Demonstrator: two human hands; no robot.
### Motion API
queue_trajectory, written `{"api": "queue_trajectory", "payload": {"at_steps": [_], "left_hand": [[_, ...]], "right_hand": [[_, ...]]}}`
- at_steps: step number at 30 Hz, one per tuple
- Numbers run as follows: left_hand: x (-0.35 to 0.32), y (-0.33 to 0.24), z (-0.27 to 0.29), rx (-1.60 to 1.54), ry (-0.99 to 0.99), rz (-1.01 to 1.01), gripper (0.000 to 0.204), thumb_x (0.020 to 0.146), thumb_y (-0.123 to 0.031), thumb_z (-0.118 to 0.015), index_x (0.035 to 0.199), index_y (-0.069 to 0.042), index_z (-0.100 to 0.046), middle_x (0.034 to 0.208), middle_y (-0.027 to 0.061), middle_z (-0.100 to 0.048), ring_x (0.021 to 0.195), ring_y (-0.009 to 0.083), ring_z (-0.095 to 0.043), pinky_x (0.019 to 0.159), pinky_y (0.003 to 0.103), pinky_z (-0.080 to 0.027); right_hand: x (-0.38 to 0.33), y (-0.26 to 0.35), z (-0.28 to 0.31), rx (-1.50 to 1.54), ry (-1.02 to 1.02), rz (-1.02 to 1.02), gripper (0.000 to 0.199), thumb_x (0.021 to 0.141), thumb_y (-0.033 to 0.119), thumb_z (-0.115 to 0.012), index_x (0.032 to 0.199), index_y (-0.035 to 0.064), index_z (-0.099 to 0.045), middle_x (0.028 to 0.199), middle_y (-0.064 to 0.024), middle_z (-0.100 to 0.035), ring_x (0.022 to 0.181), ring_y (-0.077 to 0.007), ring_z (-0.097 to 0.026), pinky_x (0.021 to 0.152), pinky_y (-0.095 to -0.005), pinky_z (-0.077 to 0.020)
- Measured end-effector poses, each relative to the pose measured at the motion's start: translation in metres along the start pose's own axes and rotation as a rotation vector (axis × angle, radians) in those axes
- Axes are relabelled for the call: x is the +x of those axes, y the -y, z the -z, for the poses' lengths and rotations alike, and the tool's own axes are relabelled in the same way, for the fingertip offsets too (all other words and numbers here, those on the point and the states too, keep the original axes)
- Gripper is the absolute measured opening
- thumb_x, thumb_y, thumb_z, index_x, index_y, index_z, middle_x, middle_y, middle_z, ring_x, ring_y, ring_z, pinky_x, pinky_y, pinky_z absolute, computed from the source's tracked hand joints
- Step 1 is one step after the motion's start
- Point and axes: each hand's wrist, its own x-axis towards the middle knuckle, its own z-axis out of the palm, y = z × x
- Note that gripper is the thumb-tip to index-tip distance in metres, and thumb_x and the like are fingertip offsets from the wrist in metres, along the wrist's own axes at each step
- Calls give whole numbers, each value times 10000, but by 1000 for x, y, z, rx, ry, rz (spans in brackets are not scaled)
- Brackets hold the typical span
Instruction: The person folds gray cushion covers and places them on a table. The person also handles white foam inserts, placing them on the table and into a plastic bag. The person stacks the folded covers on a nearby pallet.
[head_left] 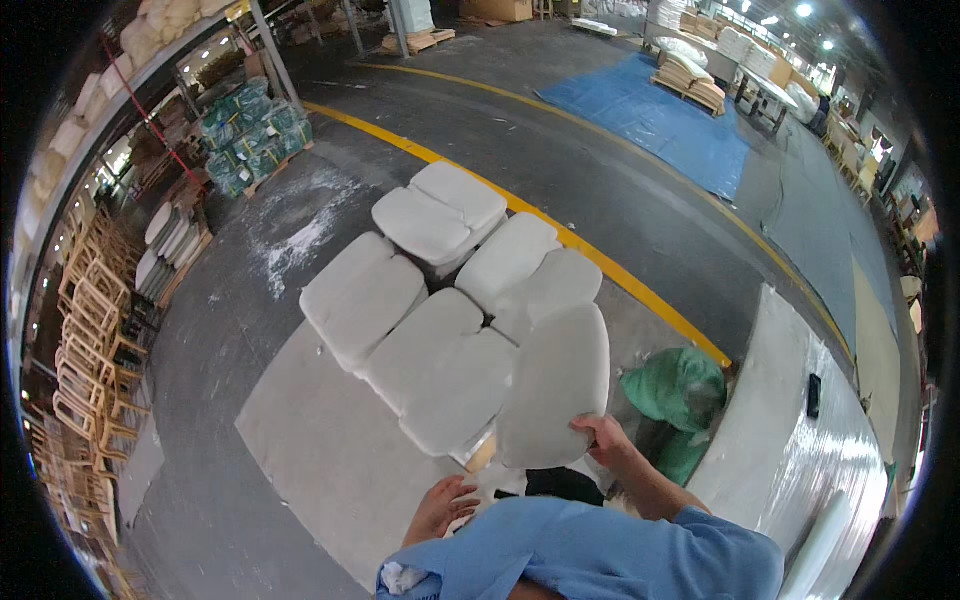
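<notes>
My right hand [600, 438] is closed on the lower right edge of a white padded chair seat [556, 385]. That seat is tilted up in front of me and partly covers the pieces behind it. Lower down, my left hand [441, 508] is apart from the seat, with its fingers loosely bent and spread. Several similar white seats lie in close stacks beyond my hands, among them a near one [440, 370], a left one [363, 298] and a far one [440, 212]. What lies under the raised seat is mostly hidden.
A green sack [676, 388] stands to my right, beside a plastic-wrapped pale stack [775, 420] with a small black object [813, 396] on it. A yellow floor line [640, 292] runs past the seats. Wooden chair frames [92, 350] crowd the left; green-wrapped bundles [250, 135] stand farther back.
</notes>
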Motion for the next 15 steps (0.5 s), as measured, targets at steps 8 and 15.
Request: {"api": "queue_trajectory", "payload": {"at_steps": [8, 15], "left_hand": [[70, -85, -35, -145, -174, -147, 519, 1006, -264, -687, 1430, -52, -478, 1295, 208, -644, 1059, 351, -711, 892, 427, -600], [74, -105, -62, 57, -333, -162, 664, 1020, -516, -573, 1475, -36, -504, 1389, 230, -619, 1241, 355, -637, 1003, 456, -533]], "right_hand": [[194, 191, 138, 75, 39, -230, 564, 744, 167, -823, 1277, 83, -659, 1192, -70, -692, 1065, -243, -670, 954, -422, -539], [386, 204, 210, 212, -76, -244, 835, 814, 265, -833, 1526, 108, -426, 1428, -118, -578, 1380, -311, -493, 1066, -535, -491]]}}
